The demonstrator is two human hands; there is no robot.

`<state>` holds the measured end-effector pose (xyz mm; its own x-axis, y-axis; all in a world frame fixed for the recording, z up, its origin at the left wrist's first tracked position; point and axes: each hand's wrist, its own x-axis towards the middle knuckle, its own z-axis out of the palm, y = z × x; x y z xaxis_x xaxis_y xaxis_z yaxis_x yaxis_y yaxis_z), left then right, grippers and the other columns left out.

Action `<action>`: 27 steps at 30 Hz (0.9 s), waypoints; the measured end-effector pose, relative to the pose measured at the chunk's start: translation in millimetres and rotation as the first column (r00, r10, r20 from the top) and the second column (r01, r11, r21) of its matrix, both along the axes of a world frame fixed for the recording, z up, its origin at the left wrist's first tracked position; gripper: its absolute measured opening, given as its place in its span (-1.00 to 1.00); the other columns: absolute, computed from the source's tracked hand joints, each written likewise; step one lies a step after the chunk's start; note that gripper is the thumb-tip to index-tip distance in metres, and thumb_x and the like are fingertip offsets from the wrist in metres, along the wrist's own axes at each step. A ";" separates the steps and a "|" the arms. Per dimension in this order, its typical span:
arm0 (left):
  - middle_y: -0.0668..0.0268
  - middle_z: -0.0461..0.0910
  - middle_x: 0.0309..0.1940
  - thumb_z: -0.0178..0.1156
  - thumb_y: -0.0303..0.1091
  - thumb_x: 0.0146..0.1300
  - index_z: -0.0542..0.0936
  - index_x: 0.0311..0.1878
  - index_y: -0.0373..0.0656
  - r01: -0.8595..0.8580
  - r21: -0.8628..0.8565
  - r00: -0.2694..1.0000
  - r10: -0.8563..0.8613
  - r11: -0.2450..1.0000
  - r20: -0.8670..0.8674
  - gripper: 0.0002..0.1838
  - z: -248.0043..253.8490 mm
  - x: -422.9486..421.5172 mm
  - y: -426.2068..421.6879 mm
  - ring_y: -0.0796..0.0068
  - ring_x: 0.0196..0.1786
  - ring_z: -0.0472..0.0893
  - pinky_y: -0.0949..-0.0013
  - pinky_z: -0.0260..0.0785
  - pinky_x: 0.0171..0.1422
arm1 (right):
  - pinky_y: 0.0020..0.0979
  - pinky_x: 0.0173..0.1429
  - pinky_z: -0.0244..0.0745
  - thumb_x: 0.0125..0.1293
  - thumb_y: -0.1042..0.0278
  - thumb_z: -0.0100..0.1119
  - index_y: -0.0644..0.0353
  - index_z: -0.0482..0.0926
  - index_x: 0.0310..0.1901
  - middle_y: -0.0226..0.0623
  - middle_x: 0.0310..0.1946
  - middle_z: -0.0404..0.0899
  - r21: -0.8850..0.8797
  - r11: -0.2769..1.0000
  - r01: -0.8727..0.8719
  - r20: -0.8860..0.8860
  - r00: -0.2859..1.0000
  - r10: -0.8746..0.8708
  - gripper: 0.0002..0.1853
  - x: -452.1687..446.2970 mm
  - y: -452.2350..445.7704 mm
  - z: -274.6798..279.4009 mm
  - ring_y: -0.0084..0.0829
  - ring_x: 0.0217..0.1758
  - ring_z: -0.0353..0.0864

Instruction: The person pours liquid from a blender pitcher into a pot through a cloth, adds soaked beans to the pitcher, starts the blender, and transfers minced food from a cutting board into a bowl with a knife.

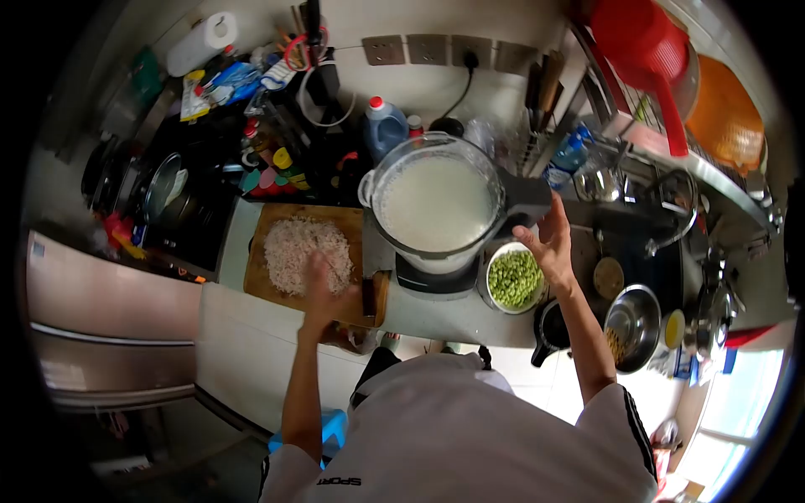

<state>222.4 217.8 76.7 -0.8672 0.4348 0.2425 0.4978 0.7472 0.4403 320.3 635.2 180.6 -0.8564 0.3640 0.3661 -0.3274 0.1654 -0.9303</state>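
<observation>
A clear blender jug (496,194) of milky white liquid sits on its dark base (436,277) in the middle of the counter. My right hand (550,247) is at the outer end of the jug's black handle (527,201), thumb and fingers apart; whether it touches the handle is hard to tell. My left hand (320,289) is smeared by motion above a wooden cutting board (260,281), in front of a heap of finely chopped pale pink food (293,247). A cleaver (369,298) seems to lie at the board's right edge, its blade partly unclear.
A white bowl of green beans (514,279) stands right of the base. Further right are a metal bowl (646,314) and the sink faucet (692,222). A blue bottle with a red cap (386,134) stands behind the jug. A red colander (641,42) hangs over the right side.
</observation>
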 end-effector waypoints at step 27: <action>0.09 0.10 0.38 0.58 -0.29 -0.25 -0.01 0.43 -0.21 0.035 0.918 0.876 -0.454 0.396 0.163 0.20 57.4 19.9 79.6 0.17 0.41 0.16 0.16 0.10 0.46 | -0.58 -0.64 0.04 -0.09 0.53 0.13 0.10 0.34 -0.57 -0.53 -0.70 0.22 -0.082 0.986 0.143 -0.053 0.988 -0.148 -0.85 -14.8 -146.8 97.9 -0.64 -0.73 0.12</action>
<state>242.3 297.4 134.1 -0.8614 0.3719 0.3460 0.2503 -0.2819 0.9262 305.5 488.4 278.5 -0.7702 0.5123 0.3798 -0.3596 0.1430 -0.9221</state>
